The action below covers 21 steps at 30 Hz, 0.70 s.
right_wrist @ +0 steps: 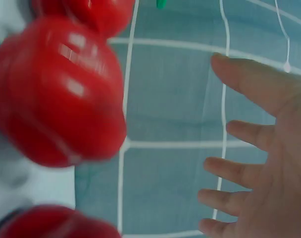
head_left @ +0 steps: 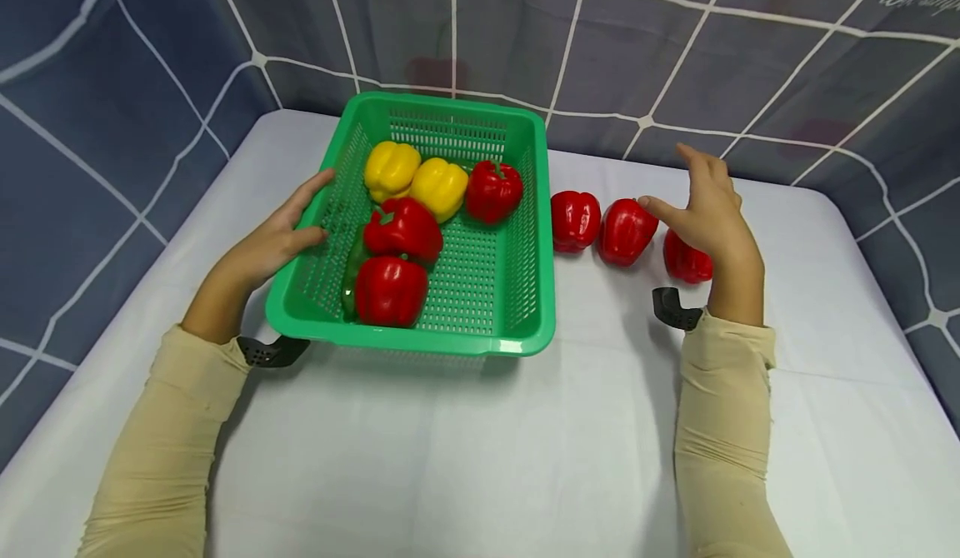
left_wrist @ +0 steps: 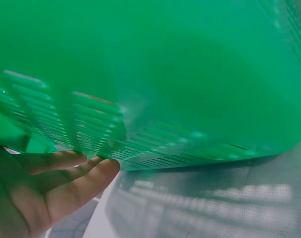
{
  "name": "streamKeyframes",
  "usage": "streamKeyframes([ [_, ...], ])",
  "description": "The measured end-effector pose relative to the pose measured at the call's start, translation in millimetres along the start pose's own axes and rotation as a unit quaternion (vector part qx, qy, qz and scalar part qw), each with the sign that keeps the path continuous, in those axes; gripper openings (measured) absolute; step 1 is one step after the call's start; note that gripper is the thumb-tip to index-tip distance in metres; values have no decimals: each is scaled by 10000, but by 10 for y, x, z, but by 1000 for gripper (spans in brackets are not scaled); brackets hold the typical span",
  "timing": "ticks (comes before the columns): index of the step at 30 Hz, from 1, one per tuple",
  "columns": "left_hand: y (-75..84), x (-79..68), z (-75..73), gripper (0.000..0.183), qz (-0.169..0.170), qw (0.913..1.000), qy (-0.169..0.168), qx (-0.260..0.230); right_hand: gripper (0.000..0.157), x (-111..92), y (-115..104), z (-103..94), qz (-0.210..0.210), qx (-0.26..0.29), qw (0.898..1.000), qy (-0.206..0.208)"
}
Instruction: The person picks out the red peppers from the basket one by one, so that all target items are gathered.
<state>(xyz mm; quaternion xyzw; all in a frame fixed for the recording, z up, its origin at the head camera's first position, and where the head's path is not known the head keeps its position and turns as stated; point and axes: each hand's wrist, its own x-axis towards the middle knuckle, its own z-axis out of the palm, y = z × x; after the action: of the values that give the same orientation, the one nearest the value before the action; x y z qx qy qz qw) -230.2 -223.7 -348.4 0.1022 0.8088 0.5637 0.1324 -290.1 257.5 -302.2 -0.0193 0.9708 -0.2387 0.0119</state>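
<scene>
My left hand (head_left: 273,237) grips the left side of a green plastic basket (head_left: 442,341), thumb over the rim. In the left wrist view several fingers (left_wrist: 83,191) lie against the slotted outer wall. Inside the basket are two yellow bell peppers (head_left: 392,171), a red bell pepper (head_left: 493,192) at the right, two more red ones (head_left: 391,291) at the left, and a dark green vegetable (head_left: 352,279) partly hidden behind them. My right hand (head_left: 712,216) is spread with nothing in it, above the red bell peppers (head_left: 627,231) right of the basket.
Three red bell peppers stand in a row beside the basket, the rightmost (head_left: 686,258) partly behind my right wrist. A white cloth (head_left: 420,458) covers the table. Dark checked fabric (head_left: 510,33) rises at the back and sides.
</scene>
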Motion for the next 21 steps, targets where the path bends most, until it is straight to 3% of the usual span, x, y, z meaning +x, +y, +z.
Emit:
streamKeyframes([
  [8,8,6,2,75,-25,10000,0,-58,85,1,-446,210,-816,310,9961,132],
  [16,3,7,23,75,-55,10000,31,-46,86,172,-893,620,-2033,169,9784,-323],
  [21,6,-2,16,75,109,9999,-48,75,88,210,-1141,786,-2265,-144,9712,-720],
])
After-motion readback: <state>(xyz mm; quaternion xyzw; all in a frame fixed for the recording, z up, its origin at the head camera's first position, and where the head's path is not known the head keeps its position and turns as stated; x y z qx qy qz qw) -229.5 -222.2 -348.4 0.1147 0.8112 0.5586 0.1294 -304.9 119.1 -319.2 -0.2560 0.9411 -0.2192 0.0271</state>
